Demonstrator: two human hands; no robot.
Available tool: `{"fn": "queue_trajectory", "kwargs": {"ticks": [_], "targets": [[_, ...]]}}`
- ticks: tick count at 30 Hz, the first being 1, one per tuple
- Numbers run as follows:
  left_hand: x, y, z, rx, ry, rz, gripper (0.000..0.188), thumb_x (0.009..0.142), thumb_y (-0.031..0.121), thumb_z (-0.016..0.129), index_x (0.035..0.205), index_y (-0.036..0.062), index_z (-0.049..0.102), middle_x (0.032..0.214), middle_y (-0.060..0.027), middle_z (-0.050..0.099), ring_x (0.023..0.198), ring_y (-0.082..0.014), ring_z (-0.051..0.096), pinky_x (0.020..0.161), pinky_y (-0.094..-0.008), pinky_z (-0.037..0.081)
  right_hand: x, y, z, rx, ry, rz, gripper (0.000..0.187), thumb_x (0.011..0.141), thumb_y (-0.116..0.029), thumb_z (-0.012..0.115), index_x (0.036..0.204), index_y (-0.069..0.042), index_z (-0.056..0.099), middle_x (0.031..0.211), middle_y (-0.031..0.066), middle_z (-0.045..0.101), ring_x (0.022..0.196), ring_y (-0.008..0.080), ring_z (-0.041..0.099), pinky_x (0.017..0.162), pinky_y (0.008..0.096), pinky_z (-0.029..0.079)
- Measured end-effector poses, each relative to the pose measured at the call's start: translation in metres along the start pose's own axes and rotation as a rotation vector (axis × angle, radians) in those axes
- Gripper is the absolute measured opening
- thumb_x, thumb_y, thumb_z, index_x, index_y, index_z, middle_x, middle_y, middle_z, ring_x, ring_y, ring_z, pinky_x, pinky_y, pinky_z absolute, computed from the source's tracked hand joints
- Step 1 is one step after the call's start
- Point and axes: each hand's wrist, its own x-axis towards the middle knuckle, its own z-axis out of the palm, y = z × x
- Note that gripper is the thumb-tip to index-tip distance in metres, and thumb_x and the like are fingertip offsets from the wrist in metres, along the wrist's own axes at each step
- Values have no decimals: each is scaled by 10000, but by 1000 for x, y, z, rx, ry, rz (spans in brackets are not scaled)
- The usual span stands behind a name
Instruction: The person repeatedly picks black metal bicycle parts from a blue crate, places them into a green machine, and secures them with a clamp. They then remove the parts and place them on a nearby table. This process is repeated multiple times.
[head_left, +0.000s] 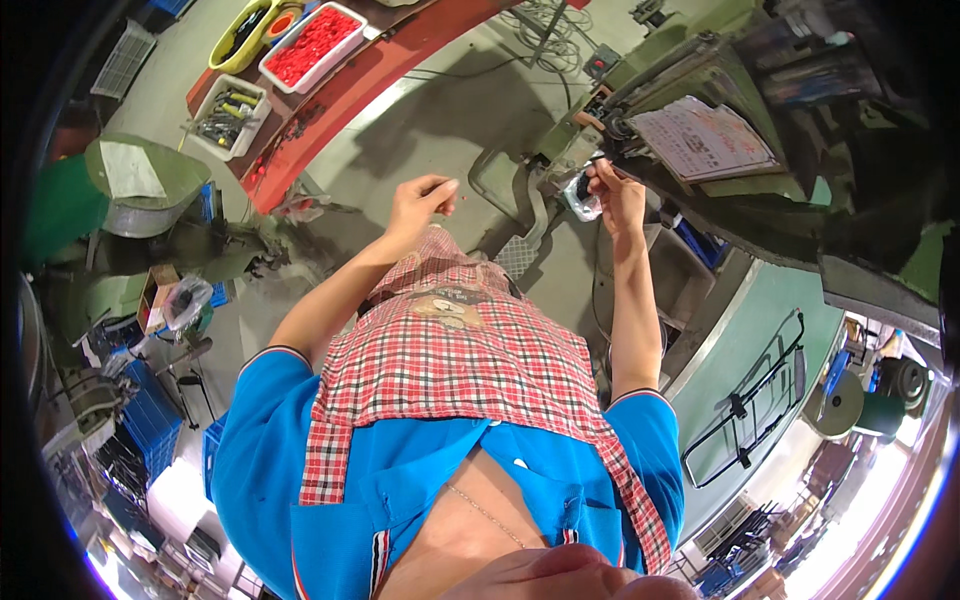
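Observation:
My left hand hovers above the lap of my red checked apron. Its fingers are curled in toward the thumb, and whatever they may hold is too small to make out. Beside the green machine, my right hand is raised with thumb and fingers pinched together. At its fingertips is a small dark piece, whose kind I cannot tell. A clear plastic bag with something dark in it hangs just left of that hand, against the machine.
On a red bench at upper left stand a white bin of small red parts, a tray of tools and a yellow basket. A written sheet lies on the machine. Below it is a foot pedal. A black metal frame rests on a green table.

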Motion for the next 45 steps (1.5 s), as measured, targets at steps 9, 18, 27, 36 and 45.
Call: {"fn": "queue_trajectory", "kwargs": {"ticks": [9, 18, 27, 36, 45], "targets": [[-52, -28, -85, 23, 217, -129, 234, 882, 204, 704, 918, -26, 687, 740, -43, 640, 637, -111, 595, 602, -260, 503, 2, 1, 13, 17, 17, -109, 104, 892, 5, 629, 931, 98, 653, 803, 128, 659, 655, 202, 622, 586, 302, 527], [-194, 10, -270, -14, 1038, 265, 164, 874, 138, 666, 841, -21, 694, 676, -40, 652, 599, -92, 603, 583, -245, 497, -16, 27, -5, -750, 368, -748, 262, 861, -234, 744, 836, 26, 722, 700, 69, 689, 584, 135, 611, 528, 266, 488], [-397, 11, -460, -167, 1844, 765, 161, 829, 79, 731, 898, -64, 703, 736, -104, 683, 620, -154, 641, 588, -267, 533, -23, 40, 15, -1082, 561, -555, 369, 861, -342, 721, 883, 25, 737, 792, 117, 725, 647, 209, 684, 529, 332, 537], [-438, -16, -558, -303, 1626, 686, 160, 831, 27, 700, 949, -82, 703, 887, -160, 711, 729, -227, 675, 667, -332, 567, -30, 41, 11, -1359, 642, -619, 322, 862, -328, 717, 972, -27, 747, 800, 113, 730, 634, 200, 676, 560, 345, 529], [-477, -74, -635, 2218, 1770, -257, 235, 870, 326, 662, 887, 105, 743, 869, -36, 728, 598, -222, 665, 483, -312, 514, -65, 86, 31, -1108, 656, -570, 274, 825, -297, 728, 921, -41, 705, 776, 145, 702, 707, 242, 683, 676, 366, 527]]}}
